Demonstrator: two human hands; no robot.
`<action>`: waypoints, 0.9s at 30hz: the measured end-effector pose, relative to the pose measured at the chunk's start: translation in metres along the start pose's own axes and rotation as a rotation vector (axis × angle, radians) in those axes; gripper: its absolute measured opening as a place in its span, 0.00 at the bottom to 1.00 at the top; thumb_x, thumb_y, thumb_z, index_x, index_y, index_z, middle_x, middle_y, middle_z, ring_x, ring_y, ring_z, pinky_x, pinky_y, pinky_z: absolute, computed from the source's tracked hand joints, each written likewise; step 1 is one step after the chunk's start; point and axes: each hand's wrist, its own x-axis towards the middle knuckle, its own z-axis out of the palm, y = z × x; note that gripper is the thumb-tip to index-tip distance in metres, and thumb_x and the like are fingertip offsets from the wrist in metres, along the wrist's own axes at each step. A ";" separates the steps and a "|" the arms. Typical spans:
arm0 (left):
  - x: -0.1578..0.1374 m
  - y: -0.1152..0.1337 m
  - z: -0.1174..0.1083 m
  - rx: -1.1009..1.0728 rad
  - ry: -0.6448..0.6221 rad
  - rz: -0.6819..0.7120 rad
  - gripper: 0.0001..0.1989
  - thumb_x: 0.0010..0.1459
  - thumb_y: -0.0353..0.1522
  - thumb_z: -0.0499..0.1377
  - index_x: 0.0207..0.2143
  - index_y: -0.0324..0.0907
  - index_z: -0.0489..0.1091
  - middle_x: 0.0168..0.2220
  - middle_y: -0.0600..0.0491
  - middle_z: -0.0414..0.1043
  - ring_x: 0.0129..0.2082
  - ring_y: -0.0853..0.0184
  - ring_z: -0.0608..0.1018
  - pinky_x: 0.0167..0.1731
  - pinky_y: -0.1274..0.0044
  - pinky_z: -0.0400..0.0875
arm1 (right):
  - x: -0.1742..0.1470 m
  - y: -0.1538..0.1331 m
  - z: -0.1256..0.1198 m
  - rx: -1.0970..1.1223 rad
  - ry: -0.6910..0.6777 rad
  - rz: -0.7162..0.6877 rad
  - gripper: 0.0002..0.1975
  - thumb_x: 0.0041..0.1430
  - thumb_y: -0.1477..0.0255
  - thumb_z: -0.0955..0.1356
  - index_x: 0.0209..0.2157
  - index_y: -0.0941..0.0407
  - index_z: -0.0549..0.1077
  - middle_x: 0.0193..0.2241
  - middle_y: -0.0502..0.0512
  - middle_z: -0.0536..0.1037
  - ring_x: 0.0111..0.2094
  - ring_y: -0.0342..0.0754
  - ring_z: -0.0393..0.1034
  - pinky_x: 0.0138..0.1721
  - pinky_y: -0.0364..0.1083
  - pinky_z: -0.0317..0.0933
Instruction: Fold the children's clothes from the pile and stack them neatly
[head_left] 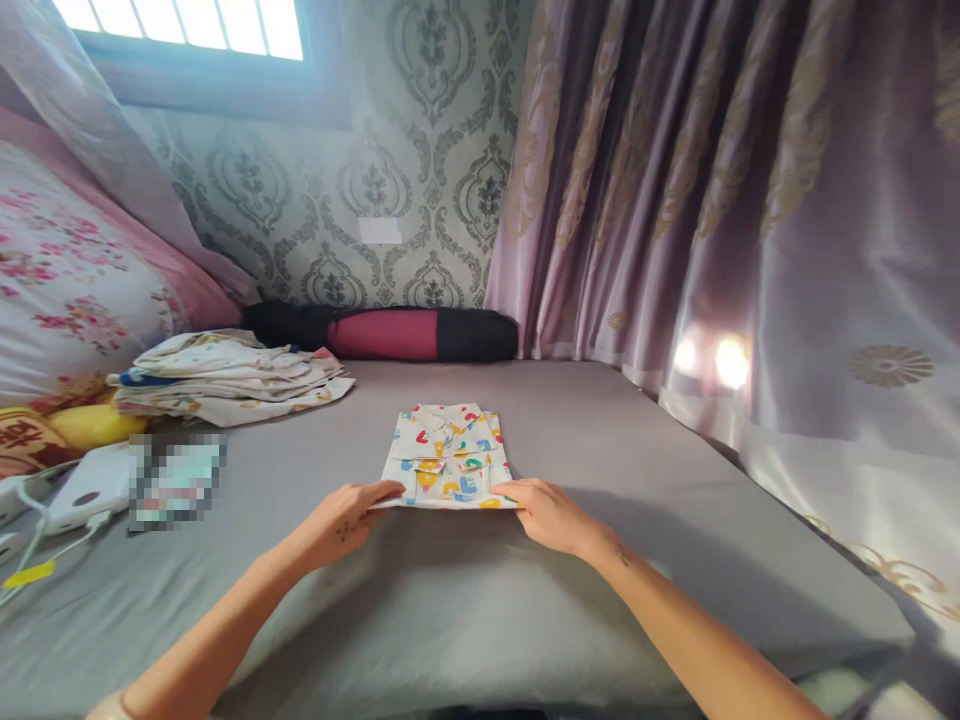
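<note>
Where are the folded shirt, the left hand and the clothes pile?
Folded shirt [448, 456]: head view, middle of its printed front.
Left hand [354, 513]: head view, back of the hand.
Clothes pile [232, 378]: head view, middle of the side facing the camera.

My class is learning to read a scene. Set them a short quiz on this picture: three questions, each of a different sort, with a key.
1. The left grip and right grip hold the shirt by:
A) its pocket
B) its near corners
C) its far edge

2. True or false: in this view, the pile of clothes lies left of the shirt.

3. Fill in the colour: beyond the shirt, near the wall, lies a black and ____ roll.

Key: 1. B; 2. True; 3. red
</note>
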 end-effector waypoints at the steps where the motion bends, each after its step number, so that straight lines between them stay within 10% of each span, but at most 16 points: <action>1: 0.005 -0.001 -0.001 -0.075 0.031 -0.055 0.18 0.57 0.35 0.49 0.47 0.44 0.71 0.43 0.50 0.77 0.40 0.61 0.78 0.40 0.76 0.70 | 0.005 0.002 -0.002 0.057 0.021 0.035 0.27 0.52 0.82 0.58 0.51 0.51 0.73 0.46 0.53 0.78 0.45 0.48 0.71 0.45 0.44 0.60; 5: 0.028 -0.006 -0.006 -0.401 0.167 -0.255 0.18 0.54 0.45 0.55 0.36 0.40 0.71 0.28 0.53 0.75 0.29 0.64 0.75 0.29 0.77 0.69 | 0.030 0.014 -0.009 0.280 0.129 0.164 0.17 0.58 0.71 0.60 0.44 0.53 0.76 0.36 0.52 0.80 0.35 0.47 0.72 0.37 0.43 0.62; 10: 0.061 -0.015 -0.005 -0.781 0.273 -0.326 0.23 0.47 0.48 0.60 0.37 0.38 0.72 0.33 0.50 0.75 0.36 0.59 0.76 0.34 0.74 0.70 | 0.067 0.035 -0.005 0.384 0.227 0.317 0.15 0.56 0.63 0.63 0.36 0.58 0.76 0.25 0.50 0.76 0.26 0.45 0.67 0.27 0.41 0.57; 17: 0.111 -0.040 0.012 -0.401 0.424 -0.492 0.16 0.52 0.43 0.52 0.27 0.40 0.69 0.22 0.56 0.66 0.24 0.68 0.68 0.22 0.79 0.58 | 0.117 0.065 0.013 0.142 0.307 0.447 0.13 0.57 0.64 0.62 0.24 0.57 0.68 0.21 0.49 0.70 0.24 0.43 0.62 0.25 0.41 0.51; 27: 0.159 -0.050 0.009 0.007 0.390 -0.570 0.13 0.61 0.37 0.47 0.29 0.43 0.66 0.25 0.54 0.69 0.27 0.67 0.71 0.25 0.77 0.58 | 0.162 0.078 0.007 -0.066 0.180 0.616 0.14 0.63 0.65 0.60 0.34 0.56 0.73 0.33 0.56 0.77 0.37 0.50 0.71 0.30 0.42 0.57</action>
